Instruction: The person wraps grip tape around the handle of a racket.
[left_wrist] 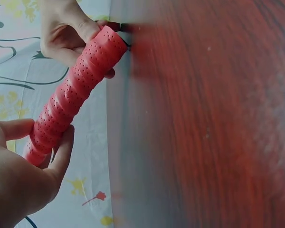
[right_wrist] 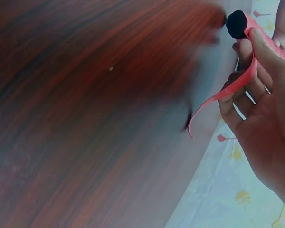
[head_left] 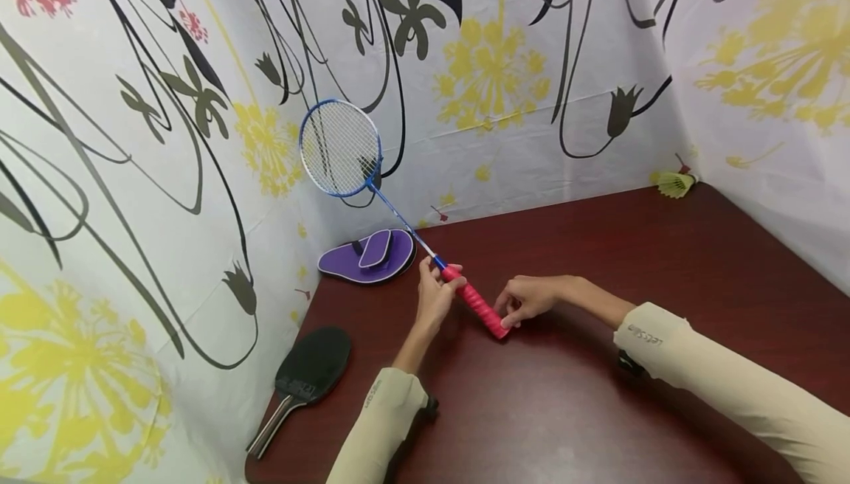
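Note:
A badminton racket (head_left: 401,220) with a blue-rimmed head and pink handle slants over the table, its head up at the back left. Perforated pink grip tape (left_wrist: 69,99) is wound round the handle in ridges. My left hand (head_left: 434,299) holds the handle near the shaft, between thumb and fingers. At the butt end, my right hand (head_left: 531,298) pinches the tape between thumb and fingers. A loose pink tail of the tape (right_wrist: 230,89) hangs past the right fingers in the right wrist view. The handle's black end cap (right_wrist: 237,24) shows there too.
On the brown table (head_left: 598,381), a purple paddle case (head_left: 345,260) lies at the back left. A black table tennis bat (head_left: 315,366) is by the left edge. A yellow shuttlecock (head_left: 676,184) sits in the far right corner. Flower-printed cloth (head_left: 412,85) hangs behind.

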Demonstrator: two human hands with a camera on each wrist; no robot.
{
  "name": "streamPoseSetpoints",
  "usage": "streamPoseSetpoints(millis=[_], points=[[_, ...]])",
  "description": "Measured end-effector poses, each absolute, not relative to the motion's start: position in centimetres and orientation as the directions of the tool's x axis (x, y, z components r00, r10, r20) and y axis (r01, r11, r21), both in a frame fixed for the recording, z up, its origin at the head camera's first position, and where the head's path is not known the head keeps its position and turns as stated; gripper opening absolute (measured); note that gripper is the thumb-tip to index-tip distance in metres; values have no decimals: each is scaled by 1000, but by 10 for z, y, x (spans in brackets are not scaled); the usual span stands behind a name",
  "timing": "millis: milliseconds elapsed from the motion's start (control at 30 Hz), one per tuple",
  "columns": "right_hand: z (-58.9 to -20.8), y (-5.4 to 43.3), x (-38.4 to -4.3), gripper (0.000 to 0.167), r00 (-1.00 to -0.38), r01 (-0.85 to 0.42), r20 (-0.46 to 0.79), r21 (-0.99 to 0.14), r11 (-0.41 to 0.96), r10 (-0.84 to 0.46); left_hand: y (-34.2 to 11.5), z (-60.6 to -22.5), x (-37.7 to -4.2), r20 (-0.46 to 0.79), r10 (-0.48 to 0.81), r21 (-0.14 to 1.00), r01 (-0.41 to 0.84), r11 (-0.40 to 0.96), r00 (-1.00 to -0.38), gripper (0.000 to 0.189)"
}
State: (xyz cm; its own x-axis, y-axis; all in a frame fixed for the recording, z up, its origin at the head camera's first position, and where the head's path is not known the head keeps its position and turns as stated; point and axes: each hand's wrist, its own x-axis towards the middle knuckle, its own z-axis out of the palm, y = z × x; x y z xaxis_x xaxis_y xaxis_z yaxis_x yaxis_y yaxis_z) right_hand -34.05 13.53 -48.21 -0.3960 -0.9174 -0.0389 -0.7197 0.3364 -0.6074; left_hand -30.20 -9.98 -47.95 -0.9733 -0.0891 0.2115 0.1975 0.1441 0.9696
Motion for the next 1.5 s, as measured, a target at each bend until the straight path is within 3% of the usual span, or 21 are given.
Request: streamPoseSetpoints(millis=[200, 333, 567, 733, 1100, 1500], points=[[-480, 131, -336, 13, -445, -663, -95, -633, 399, -890, -98, -477, -301, 242, -121, 952, 211, 222, -963, 55], [-479, 127, -333, 20, -482, -641, -97, -639, 426, -871, -97, -474, -301, 247, -144, 946, 206, 251, -958, 54], [-483, 120, -331, 31, -507, -706, 31, -588, 394, -862, -96, -475, -298, 260, -176, 929, 196, 315, -949, 48], [-486, 120, -331, 32, -528, -691, 45, -603, 398, -848, -96, -478, -297, 292, -166, 915, 225, 336, -942, 58], [-483, 126, -332, 24, -479, -626, -37, -686, 371, -877, -98, -477, -298, 283, -130, 942, 249, 226, -950, 63], [-473, 126, -331, 15, -423, -654, -89, -659, 372, -902, -103, -480, -297, 298, -109, 929, 262, 261, -948, 65]])
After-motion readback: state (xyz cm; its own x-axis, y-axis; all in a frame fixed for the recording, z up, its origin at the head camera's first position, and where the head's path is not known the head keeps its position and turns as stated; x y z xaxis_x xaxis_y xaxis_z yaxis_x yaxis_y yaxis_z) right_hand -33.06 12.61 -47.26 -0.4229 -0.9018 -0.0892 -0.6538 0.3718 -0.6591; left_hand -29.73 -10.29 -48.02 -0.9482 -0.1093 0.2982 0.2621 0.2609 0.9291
